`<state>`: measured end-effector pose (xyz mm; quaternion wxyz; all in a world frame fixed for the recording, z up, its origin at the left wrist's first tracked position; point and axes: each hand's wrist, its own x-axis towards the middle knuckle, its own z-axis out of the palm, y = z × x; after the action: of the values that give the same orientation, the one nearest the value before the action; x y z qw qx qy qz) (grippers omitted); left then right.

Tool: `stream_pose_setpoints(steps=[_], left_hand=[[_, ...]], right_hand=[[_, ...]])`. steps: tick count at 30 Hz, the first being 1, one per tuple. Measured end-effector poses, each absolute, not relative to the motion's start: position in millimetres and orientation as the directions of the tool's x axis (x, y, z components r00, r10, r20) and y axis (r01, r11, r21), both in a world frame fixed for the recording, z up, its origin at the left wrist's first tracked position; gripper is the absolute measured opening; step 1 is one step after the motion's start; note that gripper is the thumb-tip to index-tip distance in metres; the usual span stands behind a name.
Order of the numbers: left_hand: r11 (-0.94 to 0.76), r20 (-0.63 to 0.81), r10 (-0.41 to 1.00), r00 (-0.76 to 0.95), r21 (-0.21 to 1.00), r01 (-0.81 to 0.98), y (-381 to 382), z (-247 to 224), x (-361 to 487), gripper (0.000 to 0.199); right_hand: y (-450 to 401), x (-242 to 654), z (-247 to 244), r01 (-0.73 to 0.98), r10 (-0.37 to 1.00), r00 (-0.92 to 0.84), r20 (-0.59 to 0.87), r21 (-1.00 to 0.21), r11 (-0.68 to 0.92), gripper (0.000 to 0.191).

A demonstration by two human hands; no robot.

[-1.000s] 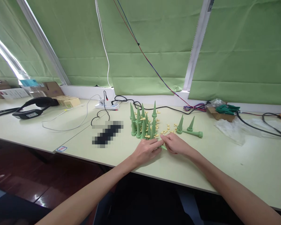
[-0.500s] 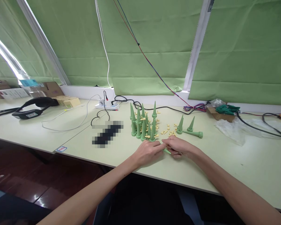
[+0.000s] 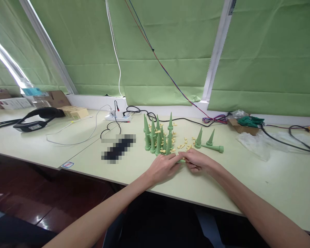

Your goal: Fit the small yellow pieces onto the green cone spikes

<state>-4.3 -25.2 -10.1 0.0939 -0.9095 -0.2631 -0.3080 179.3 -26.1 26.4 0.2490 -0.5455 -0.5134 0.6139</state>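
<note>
My left hand (image 3: 164, 167) and my right hand (image 3: 196, 161) meet low over the table near its front edge. Between their fingers a green spike (image 3: 181, 161) shows in part; both hands are closed on it, and most of it is hidden. Just behind my left hand stand several green cones (image 3: 158, 143) in a tight group, with small yellow valves on their sides. Loose yellow pieces (image 3: 181, 146) lie beyond my fingertips. To the right, two green cones (image 3: 199, 138) stand upright, and another green cone (image 3: 214, 147) lies on its side.
A blurred dark object (image 3: 119, 148) lies left of the cones. Farther back are a power strip (image 3: 118, 117) and black cables. A black headset (image 3: 37, 120) rests at the left. At the right are a cardboard box (image 3: 243, 127) and clear plastic bags (image 3: 255, 143).
The green spike between my hands has tilted, and its tip no longer points down toward the front edge. My fingers have shifted slightly; both hands stay together.
</note>
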Motion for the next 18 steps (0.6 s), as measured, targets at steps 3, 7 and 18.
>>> stream_pose_setpoints(steps=[3, 7, 18], left_hand=[[-0.81, 0.594, 0.534, 0.601, 0.155, 0.565, -26.9, -7.5, -3.5, 0.02], [-0.741, 0.544, 0.653, 0.527, 0.315, 0.593, -26.3, -5.3, -2.5, 0.021], [-0.641, 0.527, 0.749, 0.402, 0.421, 0.641, -18.4, -8.5, -4.0, 0.021]], right_hand=[[-24.2, 179.0, 24.8, 0.278, 0.909, -0.217, -0.355, -0.916, -0.291, 0.051], [-17.4, 179.1, 15.7, 0.342, 0.945, -0.128, -0.301, -0.908, -0.243, 0.054], [-9.8, 177.0, 3.2, 0.385, 0.976, -0.197, -0.09, -0.923, -0.007, 0.046]])
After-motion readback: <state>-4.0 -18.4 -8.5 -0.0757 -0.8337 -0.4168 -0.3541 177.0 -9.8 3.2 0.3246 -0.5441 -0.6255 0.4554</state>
